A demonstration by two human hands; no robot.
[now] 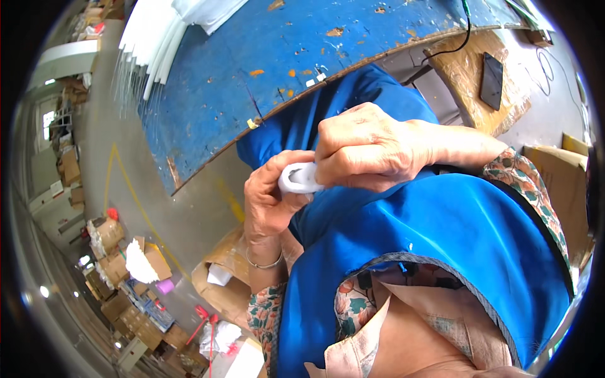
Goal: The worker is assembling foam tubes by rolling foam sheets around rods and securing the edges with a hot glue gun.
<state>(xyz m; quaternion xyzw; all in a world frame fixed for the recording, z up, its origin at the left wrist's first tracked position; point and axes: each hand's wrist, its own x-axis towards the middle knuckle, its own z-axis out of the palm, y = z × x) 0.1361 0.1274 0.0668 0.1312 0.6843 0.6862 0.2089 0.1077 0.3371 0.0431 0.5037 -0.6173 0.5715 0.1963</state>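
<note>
Blue chipped worktable (252, 57), grey concrete floor (101, 126), cardboard boxes (113, 264).

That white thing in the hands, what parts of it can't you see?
- White piece, head view: only one rounded end shows; the right hand covers the rest, so its full shape cannot be told.
- Its underside: hidden by the left hand.
- Right hand's fingertips: curled under, out of sight.
- Dark flat thing on the cardboard: too small to tell what it is.

We see white plastic piece (297, 178), bright blue apron (435, 233), floral sleeve (526, 183) in orange, green, cream. Blue table top (265, 69) flecked orange. Black phone (491, 80) on brown cardboard (463, 75). Yellow floor line (135, 201). Silver bangle (265, 264).
</note>
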